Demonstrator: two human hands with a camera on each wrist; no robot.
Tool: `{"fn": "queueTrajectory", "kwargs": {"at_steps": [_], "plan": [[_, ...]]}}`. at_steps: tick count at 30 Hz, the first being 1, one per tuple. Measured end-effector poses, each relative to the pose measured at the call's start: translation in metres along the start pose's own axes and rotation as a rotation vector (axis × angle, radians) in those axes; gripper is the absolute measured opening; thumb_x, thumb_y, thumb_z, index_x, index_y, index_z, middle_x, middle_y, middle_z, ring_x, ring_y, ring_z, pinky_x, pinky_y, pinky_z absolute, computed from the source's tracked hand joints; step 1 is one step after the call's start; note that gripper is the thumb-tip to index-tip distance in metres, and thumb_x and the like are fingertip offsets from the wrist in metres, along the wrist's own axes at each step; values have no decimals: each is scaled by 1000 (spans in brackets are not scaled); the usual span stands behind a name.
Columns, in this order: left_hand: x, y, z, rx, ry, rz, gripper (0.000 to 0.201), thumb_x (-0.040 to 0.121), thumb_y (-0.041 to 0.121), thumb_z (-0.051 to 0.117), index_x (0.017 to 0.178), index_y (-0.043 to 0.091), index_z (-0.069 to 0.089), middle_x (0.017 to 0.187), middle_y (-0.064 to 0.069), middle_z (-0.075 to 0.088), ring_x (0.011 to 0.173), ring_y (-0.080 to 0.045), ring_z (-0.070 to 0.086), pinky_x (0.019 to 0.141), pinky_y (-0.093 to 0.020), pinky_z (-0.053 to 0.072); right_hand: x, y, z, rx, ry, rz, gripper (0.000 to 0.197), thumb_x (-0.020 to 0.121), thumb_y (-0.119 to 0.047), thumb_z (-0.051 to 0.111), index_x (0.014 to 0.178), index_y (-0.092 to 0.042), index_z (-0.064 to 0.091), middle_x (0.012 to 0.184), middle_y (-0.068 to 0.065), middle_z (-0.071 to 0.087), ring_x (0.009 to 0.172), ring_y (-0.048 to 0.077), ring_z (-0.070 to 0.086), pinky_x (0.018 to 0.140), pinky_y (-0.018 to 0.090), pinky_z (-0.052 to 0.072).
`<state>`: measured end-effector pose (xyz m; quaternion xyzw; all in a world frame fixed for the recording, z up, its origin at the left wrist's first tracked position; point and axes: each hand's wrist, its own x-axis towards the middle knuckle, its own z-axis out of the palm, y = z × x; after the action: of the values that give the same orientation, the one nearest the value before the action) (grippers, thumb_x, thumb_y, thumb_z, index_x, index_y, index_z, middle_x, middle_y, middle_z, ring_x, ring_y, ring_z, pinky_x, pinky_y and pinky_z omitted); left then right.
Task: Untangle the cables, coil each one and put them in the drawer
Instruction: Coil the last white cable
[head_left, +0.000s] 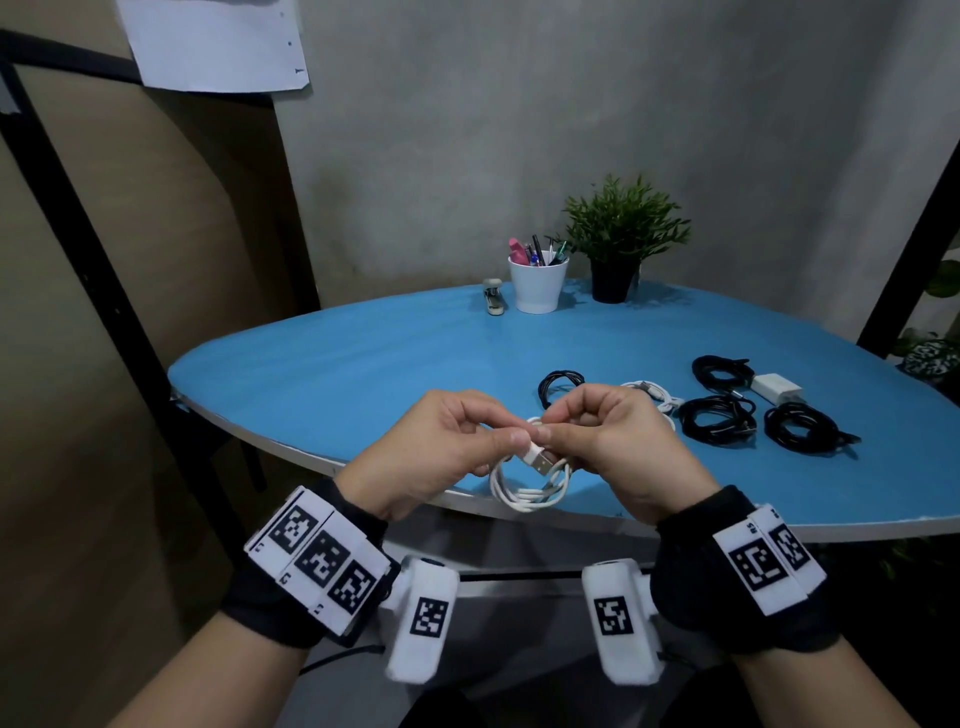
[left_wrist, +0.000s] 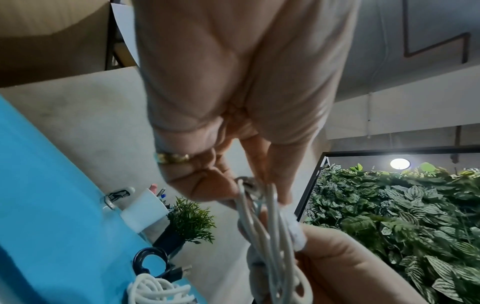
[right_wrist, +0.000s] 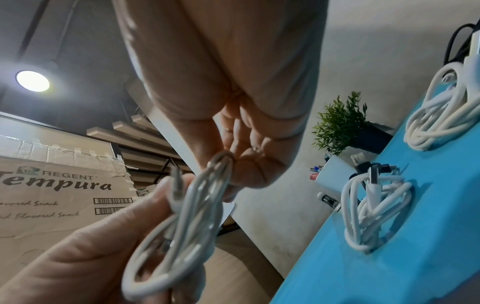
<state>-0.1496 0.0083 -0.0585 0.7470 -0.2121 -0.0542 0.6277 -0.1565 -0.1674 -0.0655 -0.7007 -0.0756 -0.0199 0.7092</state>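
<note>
One white cable (head_left: 527, 480), coiled loops, USB plug (head_left: 540, 460) exposed, pinched by fingers (head_left: 511, 437).

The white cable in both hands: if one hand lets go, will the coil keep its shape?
Probably not: the white cable hangs in loose, uneven loops, so it looks floppy. Nothing visibly ties it. It seems light, since fingertips alone hold it.

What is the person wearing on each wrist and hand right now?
Both forearms are bare. Each wrist carries a black fabric wrist wrap bearing white rectangular marker plates printed with black square codes. A white boxy wrist camera unit with its own code hangs at each inner wrist; a thin black lead trails from the left one. The left hand wears a gold finger ring.
</note>
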Motion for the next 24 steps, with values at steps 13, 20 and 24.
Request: {"fn": "queueTrajectory", "kwargs": {"at_steps": [13, 20, 24], "plan": [[0, -7, 6, 548, -78, 74, 20, 92, 28, 55, 111, 31, 53, 79, 6, 68, 60, -5, 49, 63, -26, 45, 1, 4, -3, -98, -74, -9, 13, 82, 7, 64, 77, -5, 62, 76, 21, 62, 61, 21, 52, 52, 22, 44], [-1, -8, 11, 429, -15, 125, 17, 94, 20, 50, 107, 31, 53, 70, 11, 55, 64, -8, 52, 66, -27, 47, -2, -1, -13, -117, -203, -52, 14, 83, 11, 59, 85, -2, 62, 80, 12, 65, 73, 21, 59, 66, 27, 50], [4, -13, 19, 418, 210, 183, 11, 90, 25, 59, 98, 31, 56, 66, 5, 57, 60, -12, 55, 65, -29, 47, 0, -2, -13, -80, -171, -50, 16, 85, 11, 56, 86, -4, 63, 80, 7, 68, 75, 18, 62, 68, 27, 53]]}}
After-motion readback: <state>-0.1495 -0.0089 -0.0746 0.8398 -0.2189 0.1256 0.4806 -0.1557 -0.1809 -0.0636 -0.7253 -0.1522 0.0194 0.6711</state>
